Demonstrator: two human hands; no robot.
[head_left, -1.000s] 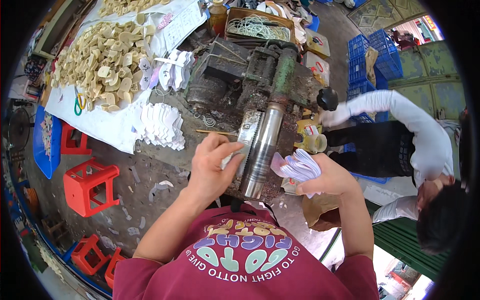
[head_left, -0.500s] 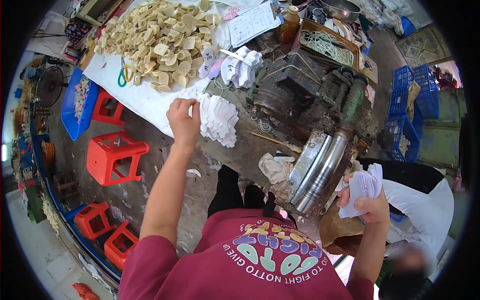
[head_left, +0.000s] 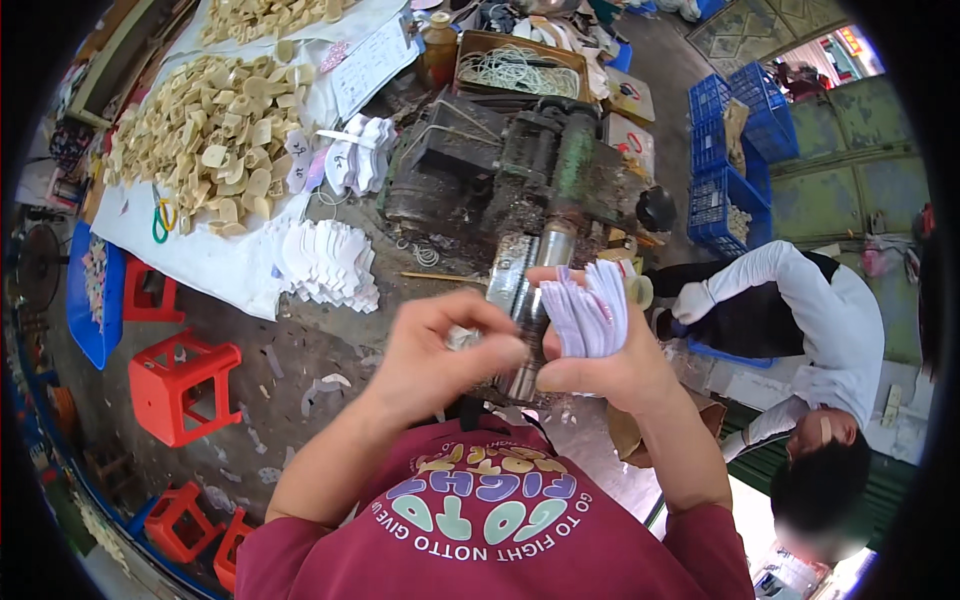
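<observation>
My right hand holds a fanned stack of thin white, pinkish-edged flat pieces, gripped between thumb and fingers. Close to its left is my left hand, slightly blurred, thumb and forefinger curled almost together in a pinch, with no piece visible in them. The stack and the left hand are apart. To the left, a pile of overlapping white wavy-edged cut pieces lies at the table edge. Behind it stands a tied bundle of white pieces with handwriting.
A greasy machine with shiny metal rollers stands ahead. Beige moulded pieces are heaped on white sheeting, with scissors beside them. Red stools stand left; blue crates and a white-sleeved person are right.
My left hand has left the white pile and come right, near the stack. My right hand has brought the stack inward, in front of the rollers. The view has shifted right.
</observation>
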